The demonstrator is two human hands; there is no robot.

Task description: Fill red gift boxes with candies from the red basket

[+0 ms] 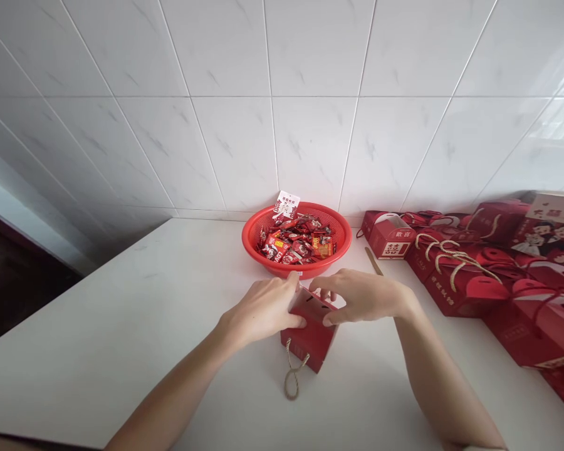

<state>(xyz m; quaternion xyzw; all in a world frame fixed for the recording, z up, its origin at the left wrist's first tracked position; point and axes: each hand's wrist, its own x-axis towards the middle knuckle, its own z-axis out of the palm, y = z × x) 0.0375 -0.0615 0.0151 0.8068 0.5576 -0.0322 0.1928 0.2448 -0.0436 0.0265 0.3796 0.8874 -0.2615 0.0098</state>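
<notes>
The red box (313, 341) stands on the table (145, 313) just on the near side of the basket (250, 244), and looks only partly made up: its body has shape, but its top is not closed, dark slits show in an upper panel, and the rope (292, 383) hangs loose from its near face. The left hand (263, 310) is partly closed on it, thumb on the near face and fingers behind the left edge; the right hand (369, 295) is half curled, thumb at the box's right upper edge and fingers over the top, though whether it truly grips I cannot tell. By my reading, closing the top is left undone, while many of the other boxes (465, 293), crowded right of the basket, look done, with tops folded over and handles up on some. What those hold is hidden, and the inside of the box between the hands does not show clearly either. The basket itself is well stocked with small wrapped packets (297, 252), mostly red, some with yellow; a white printed card (286, 205) leans upright at its back left rim.
</notes>
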